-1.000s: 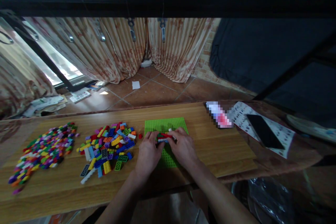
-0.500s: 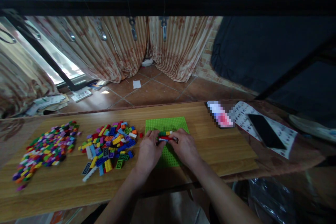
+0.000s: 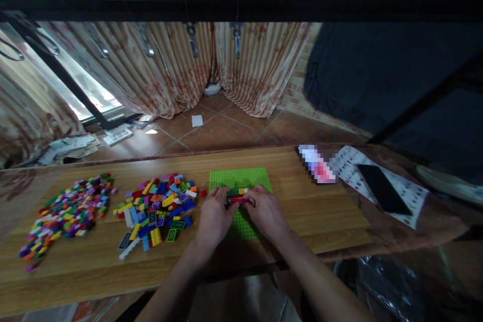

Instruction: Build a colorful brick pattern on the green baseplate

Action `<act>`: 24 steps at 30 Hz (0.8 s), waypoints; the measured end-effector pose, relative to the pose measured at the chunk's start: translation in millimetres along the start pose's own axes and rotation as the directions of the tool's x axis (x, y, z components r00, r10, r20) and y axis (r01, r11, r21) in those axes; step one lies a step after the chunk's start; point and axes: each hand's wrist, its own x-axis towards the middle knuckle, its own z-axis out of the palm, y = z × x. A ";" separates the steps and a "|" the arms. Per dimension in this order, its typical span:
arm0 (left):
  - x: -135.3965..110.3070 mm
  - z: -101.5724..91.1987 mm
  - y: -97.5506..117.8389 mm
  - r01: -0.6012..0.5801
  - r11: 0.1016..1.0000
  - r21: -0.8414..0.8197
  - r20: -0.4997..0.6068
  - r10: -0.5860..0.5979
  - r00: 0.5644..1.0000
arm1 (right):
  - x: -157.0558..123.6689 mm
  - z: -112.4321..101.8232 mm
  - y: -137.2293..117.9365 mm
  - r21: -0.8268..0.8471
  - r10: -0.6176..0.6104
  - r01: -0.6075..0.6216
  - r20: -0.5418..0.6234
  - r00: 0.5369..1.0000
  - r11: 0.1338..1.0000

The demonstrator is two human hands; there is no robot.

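Note:
A green studded baseplate [image 3: 243, 226] lies on the wooden table under both hands. On it stands a row of toy bricks [image 3: 237, 192] in green, yellow and white, with a red brick [image 3: 239, 199] along the near side. My left hand [image 3: 215, 216] is closed with its fingertips on the left end of the red brick. At the right end, my right hand [image 3: 266, 211] pinches the same brick. The fingers cover both ends, and I cannot tell how firmly the brick sits on the plate.
Left of the plate lies a pile of larger bricks [image 3: 160, 211], beside a pile of smaller ones [image 3: 71, 209]. A small red brick [image 3: 203, 193] is near the plate. At right are a blurred-screen phone [image 3: 317, 165], a printed sheet [image 3: 418, 198] and a black phone [image 3: 383, 188].
Almost nothing differs. Both hands stay at the red brick on the baseplate, and the whole view has shifted very slightly.

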 end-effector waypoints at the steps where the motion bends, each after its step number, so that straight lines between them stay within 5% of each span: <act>1: -0.1 0.2 0.0 0.001 1.000 -0.001 -0.001 -0.001 1.000 | -0.2 0.4 -0.8 -0.017 -0.001 0.001 0.002 1.000 1.000; 8: -1.0 0.0 0.3 -0.012 1.000 -0.015 0.005 0.012 1.000 | -0.9 1.2 -3.0 -0.043 -0.001 0.001 -0.005 1.000 0.999; 24: -3.1 -3.2 5.2 -0.020 1.000 -0.017 0.042 0.021 0.999 | 6.8 -18.3 14.3 0.299 0.210 -0.193 -0.027 0.977 0.935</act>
